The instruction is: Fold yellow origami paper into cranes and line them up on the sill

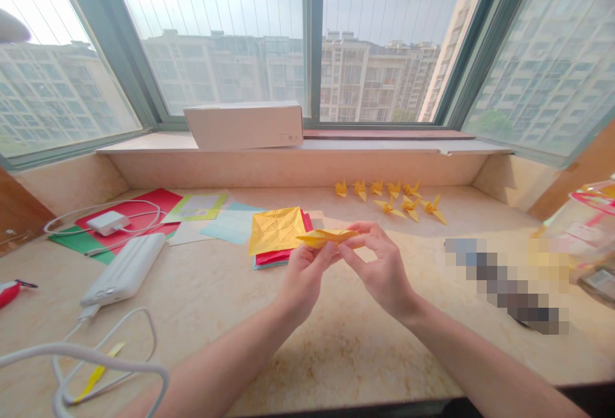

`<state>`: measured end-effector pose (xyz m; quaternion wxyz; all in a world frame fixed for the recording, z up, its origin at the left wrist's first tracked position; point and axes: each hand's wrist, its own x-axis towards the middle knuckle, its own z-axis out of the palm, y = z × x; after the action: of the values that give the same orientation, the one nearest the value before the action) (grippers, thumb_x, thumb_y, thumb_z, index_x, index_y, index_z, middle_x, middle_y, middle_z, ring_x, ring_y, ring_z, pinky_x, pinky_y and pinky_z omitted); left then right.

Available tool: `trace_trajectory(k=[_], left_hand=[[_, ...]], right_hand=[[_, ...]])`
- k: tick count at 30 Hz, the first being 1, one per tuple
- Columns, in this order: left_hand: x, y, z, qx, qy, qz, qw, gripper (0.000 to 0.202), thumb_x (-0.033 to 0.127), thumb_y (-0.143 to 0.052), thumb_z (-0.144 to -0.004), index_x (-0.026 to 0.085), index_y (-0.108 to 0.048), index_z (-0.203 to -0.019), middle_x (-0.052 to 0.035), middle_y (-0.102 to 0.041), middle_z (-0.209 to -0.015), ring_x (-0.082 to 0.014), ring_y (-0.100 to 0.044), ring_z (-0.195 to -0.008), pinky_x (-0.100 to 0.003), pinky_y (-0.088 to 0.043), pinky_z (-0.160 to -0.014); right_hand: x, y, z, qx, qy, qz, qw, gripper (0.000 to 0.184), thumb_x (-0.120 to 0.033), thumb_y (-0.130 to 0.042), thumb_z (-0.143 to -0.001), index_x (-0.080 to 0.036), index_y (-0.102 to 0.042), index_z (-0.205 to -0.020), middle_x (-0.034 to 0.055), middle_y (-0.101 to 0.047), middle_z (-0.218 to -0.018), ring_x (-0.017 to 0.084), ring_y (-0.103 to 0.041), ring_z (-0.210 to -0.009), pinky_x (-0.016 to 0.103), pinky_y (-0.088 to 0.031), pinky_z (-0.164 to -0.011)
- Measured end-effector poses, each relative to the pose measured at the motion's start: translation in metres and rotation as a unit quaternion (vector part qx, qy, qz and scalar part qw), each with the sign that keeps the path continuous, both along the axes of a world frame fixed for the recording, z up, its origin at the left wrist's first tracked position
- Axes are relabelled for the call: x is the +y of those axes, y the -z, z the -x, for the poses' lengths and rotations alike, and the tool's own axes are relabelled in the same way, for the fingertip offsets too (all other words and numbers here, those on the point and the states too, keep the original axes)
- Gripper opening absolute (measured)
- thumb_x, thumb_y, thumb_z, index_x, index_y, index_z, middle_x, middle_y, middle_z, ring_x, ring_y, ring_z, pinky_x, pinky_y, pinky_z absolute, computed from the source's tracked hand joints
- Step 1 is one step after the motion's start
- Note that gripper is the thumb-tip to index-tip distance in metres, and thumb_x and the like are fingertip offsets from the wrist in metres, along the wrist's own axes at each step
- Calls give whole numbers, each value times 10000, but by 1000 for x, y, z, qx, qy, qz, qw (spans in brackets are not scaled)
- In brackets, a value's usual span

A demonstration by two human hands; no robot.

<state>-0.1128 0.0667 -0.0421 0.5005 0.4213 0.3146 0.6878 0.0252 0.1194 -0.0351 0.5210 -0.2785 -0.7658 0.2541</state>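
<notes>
The left hand and right hand meet above the stone counter and share one folded yellow paper, held clear of the surface at 12 o'clock from the hands. Left hand: thumb and fingers closed in a pinch on the near edge of the piece. Right hand: fingertips closed on its right-hand end, the remaining fingers curled loosely. The piece lies nearly flat, a long narrow form pointing toward 9 o'clock. The work appears to be creasing a fold. To do it well, align the layered edges exactly before applying pressure. Hold one end fixed with the left pinch. Run the right fingertips outward along the fold in a single pass. Avoid twisting, since thin paper tears at the point. A paper stack, yellow sheet on top, lies just beyond the hands at 11 o'clock. Finished paper cranes stand in a group at 1 o'clock. A white power bank with its cable lies at 9 o'clock, well apart. A cardboard box rests on the window sill at 12 o'clock.
</notes>
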Motion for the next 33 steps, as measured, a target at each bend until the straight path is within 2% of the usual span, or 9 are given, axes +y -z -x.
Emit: trace_trajectory(k=[5,11,16,21,25,28,33], left_hand=[[-1,-1,0,6,-22,20,1000,278,326,-680,-850,128,-727,-1038,-121,-734,-1088,-258,-671,-1058,-433,-494,-1010],[-3,-6,2,60,-42,31,997,283,344,-677,-849,127,-729,-1023,-104,-747,-1013,-235,-698,-960,-391,-529,-950],[-5,-6,3,94,-63,52,992,307,372,-666,-851,100,-725,-980,-118,-748,-962,-238,-702,-904,-385,-558,-878],[-3,-4,5,102,-46,43,993,298,355,-679,-840,112,-715,-1008,-114,-739,-1004,-242,-692,-938,-382,-550,-885],[-2,-1,6,103,-40,35,993,287,337,-675,-844,121,-708,-1030,-110,-734,-1028,-233,-683,-959,-370,-535,-905],[-2,0,7,122,-37,37,991,293,343,-666,-856,125,-701,-1049,-107,-732,-1036,-221,-677,-968,-360,-525,-917],[1,1,7,138,-64,41,988,281,341,-686,-843,133,-701,-1032,-91,-739,-1006,-207,-677,-951,-315,-539,-866]], right_hand=[[2,5,2,25,28,3,999,96,-290,-716,-816,-231,-644,-838,26,-678,-953,220,-633,-927,398,-476,-871],[5,4,-2,-42,31,-132,990,237,-263,-664,-870,-279,-636,-1105,45,-667,-1097,232,-616,-1009,415,-441,-901],[11,6,-5,-111,16,-217,970,180,-245,-619,-912,-299,-696,-1066,42,-672,-1112,217,-616,-997,406,-404,-871],[16,3,-7,-160,4,-249,955,168,-249,-607,-928,-262,-691,-1072,43,-706,-1108,214,-617,-1008,409,-379,-873],[18,-1,-10,-193,-13,-255,947,167,-258,-624,-921,-261,-689,-1074,42,-713,-1118,221,-618,-1024,423,-363,-889],[19,-1,-11,-182,-17,-240,953,166,-225,-606,-930,-269,-694,-1064,39,-713,-1115,213,-625,-1022,423,-369,-895],[17,-1,-8,-129,-35,-157,978,157,-231,-619,-913,-281,-716,-1025,43,-699,-1095,220,-626,-1017,426,-410,-903]])
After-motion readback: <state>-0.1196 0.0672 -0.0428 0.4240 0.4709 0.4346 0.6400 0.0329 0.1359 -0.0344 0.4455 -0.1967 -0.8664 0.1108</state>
